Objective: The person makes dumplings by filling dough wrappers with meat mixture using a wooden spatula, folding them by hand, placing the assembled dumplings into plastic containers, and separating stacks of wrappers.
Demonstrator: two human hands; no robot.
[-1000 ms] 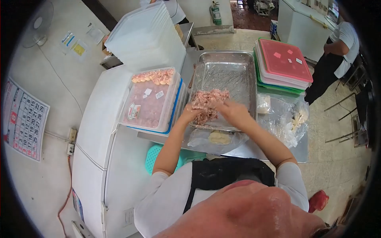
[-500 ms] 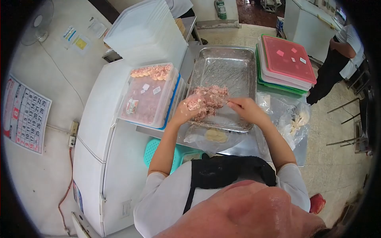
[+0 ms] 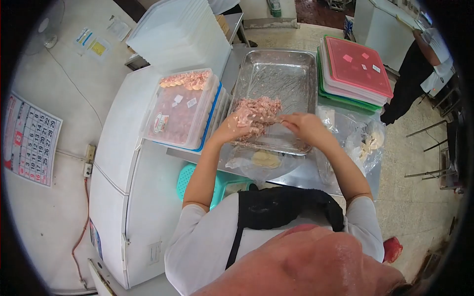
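A metal tray [image 3: 301,98] holds a mound of minced meat [image 3: 264,104] in its near left part. At the mound's left edge, my left hand [image 3: 231,130] is cupped round a lump of meat; whether a wrapper lies under it is hidden. My right hand [image 3: 307,127] is closed on the handle of a thin flat spatula [image 3: 269,119], its meat-coated blade pointing left to the lump. Pale yellow round wrappers [image 3: 266,159] lie on plastic just below the tray.
At left, a lidded container of dumplings [image 3: 173,111] sits stacked on others, beside tall clear tubs [image 3: 173,37]. Stacked coloured lids [image 3: 358,66] stand right of the tray. A plastic bag with pale wrappers [image 3: 368,143] lies nearer. Another person [image 3: 414,74] stands at far right.
The spatula blade has swung left to the lump in my left hand, and my right hand has shifted slightly left. The whole view has moved up a little.
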